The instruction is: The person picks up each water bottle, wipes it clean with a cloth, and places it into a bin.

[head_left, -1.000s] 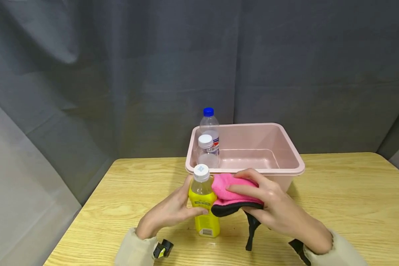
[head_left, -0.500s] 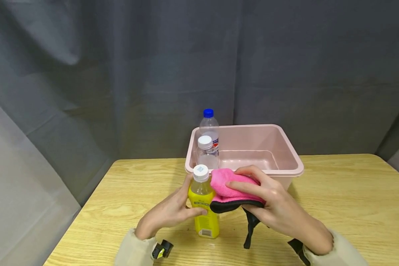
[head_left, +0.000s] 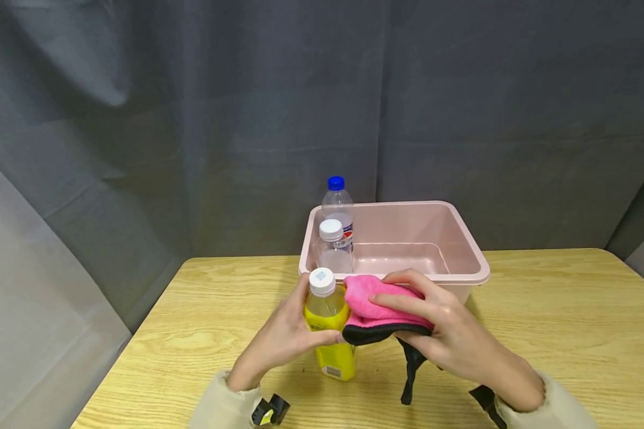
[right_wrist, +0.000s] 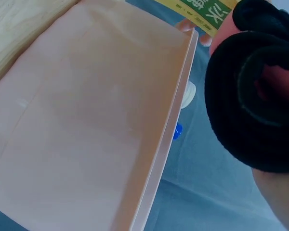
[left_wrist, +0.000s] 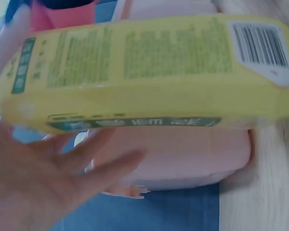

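Observation:
In the head view my left hand (head_left: 284,336) grips a yellow-labelled bottle (head_left: 326,307) with a white cap, its thumb across the near side. The bottle leans slightly, cap to the left, over the table. The left wrist view shows its barcode label (left_wrist: 149,72) close up. My right hand (head_left: 440,319) holds a folded pink cloth (head_left: 378,298) with a black edge right at the bottle's right side. In the right wrist view the cloth (right_wrist: 226,106) appears as a thick black roll with pink inside. Below it in the head view hangs a black strip (head_left: 410,372).
Behind the hands stands a pale pink bin (head_left: 408,223) on the wooden table (head_left: 220,304). Along the bin's left side are a blue-capped bottle (head_left: 336,205) and a white-capped clear bottle (head_left: 333,256). A dark grey curtain (head_left: 279,119) hangs behind the table.
The bottle has tilted and turned a little, its cap shifting left. My left thumb reaches farther across it. The right hand and the cloth moved slightly right.

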A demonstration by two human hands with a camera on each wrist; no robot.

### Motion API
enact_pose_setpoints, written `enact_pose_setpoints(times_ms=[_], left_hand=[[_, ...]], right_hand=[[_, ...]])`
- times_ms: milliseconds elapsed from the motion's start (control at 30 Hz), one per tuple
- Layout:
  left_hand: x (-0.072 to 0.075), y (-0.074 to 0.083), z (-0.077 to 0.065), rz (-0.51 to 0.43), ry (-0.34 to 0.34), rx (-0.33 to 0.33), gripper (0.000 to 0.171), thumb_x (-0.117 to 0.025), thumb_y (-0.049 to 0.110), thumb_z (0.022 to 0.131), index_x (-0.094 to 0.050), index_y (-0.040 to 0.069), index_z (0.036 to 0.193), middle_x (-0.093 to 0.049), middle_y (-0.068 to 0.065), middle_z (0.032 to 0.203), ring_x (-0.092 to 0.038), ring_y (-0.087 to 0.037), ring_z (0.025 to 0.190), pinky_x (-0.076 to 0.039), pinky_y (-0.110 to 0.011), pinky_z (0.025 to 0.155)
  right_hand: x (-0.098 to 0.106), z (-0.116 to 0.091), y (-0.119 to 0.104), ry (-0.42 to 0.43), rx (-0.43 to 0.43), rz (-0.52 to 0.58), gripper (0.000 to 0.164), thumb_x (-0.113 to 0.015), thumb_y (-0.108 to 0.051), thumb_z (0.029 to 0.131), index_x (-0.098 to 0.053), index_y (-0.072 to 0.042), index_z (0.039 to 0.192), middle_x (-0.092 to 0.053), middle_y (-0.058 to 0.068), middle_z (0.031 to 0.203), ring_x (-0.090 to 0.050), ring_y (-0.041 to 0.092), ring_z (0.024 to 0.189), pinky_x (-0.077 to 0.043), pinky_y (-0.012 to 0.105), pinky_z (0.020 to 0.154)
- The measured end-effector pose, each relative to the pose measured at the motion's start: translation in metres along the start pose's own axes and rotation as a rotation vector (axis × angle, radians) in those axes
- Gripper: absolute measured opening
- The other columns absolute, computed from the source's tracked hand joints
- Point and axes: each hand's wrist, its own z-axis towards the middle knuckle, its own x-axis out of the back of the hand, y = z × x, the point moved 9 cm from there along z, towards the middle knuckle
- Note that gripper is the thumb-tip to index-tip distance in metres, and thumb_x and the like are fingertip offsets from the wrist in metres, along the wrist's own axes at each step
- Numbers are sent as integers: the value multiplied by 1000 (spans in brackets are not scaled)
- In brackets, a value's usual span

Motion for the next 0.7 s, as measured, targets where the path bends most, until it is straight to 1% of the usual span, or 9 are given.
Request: enact_pose_setpoints(times_ms=[33, 133, 200, 233, 367, 400, 533, 633, 700], left_hand=[[1, 2, 1, 21, 30, -20, 82, -86, 8, 79, -37, 6, 144, -59, -13, 134, -63, -28, 115, -51, -46, 99], [4, 9, 1, 105, 91, -74, 75, -84, 10, 78, -44, 6, 142, -55, -10, 133, -59, -27, 115, -51, -47, 99], [5, 14, 0, 157, 110, -107, 73, -84, 12, 76, -49, 8, 140, -51, -7, 132, -56, -26, 115, -51, -49, 100], [5, 17, 0, 188, 112, -124, 72, -83, 13, 75, -51, 8, 139, -50, -7, 131, -55, -25, 115, -50, -49, 100], [2, 26, -2, 238, 102, -185, 75, -79, 7, 70, -49, 4, 139, -53, -8, 129, -56, -25, 114, -52, -46, 100], [1, 27, -2, 236, 97, -193, 77, -77, 4, 69, -47, 2, 140, -54, -10, 130, -58, -26, 114, -52, -45, 100], [1, 25, -2, 202, 106, -171, 76, -69, -5, 67, -42, -2, 138, -60, -15, 125, -63, -28, 107, -55, -42, 95], [2, 21, -2, 155, 110, -121, 73, -66, -8, 70, -42, -3, 139, -58, -16, 127, -62, -29, 108, -54, -44, 96], [4, 17, -2, 112, 100, -74, 76, -65, -7, 73, -41, -1, 145, -53, -16, 135, -58, -31, 114, -53, -47, 97]], right_hand=[[2, 0, 1, 0, -10, 9, 56, -83, 1, 74, -70, -14, 127, -61, 11, 123, -60, 27, 106, -43, 15, 98], [8, 0, 4, 21, -13, 29, 41, -79, -11, 87, -70, -13, 127, -61, 11, 123, -61, 25, 105, -45, 16, 95], [12, 0, 6, 41, -14, 41, 40, -78, -9, 87, -71, -12, 126, -61, 12, 123, -60, 24, 106, -45, 16, 94], [13, 0, 6, 50, -13, 44, 42, -79, -7, 86, -71, -11, 126, -61, 13, 123, -60, 24, 107, -44, 16, 95], [16, 0, 8, 72, -24, 49, 69, -81, 16, 62, -71, -10, 125, -61, 15, 123, -58, 23, 110, -42, 15, 97], [16, -1, 9, 73, -33, 51, 70, -81, 16, 61, -71, -10, 125, -61, 15, 124, -58, 22, 111, -42, 15, 97], [17, 0, 9, 94, -37, 73, 67, -80, 16, 63, -71, -10, 125, -61, 16, 124, -58, 21, 112, -43, 16, 96], [16, 2, 8, 100, -44, 97, 47, -80, 1, 79, -72, -10, 124, -61, 15, 124, -58, 21, 113, -44, 17, 96], [14, 3, 7, 96, -51, 89, 32, -75, -17, 91, -72, -11, 123, -61, 14, 125, -57, 21, 114, -44, 17, 96]])
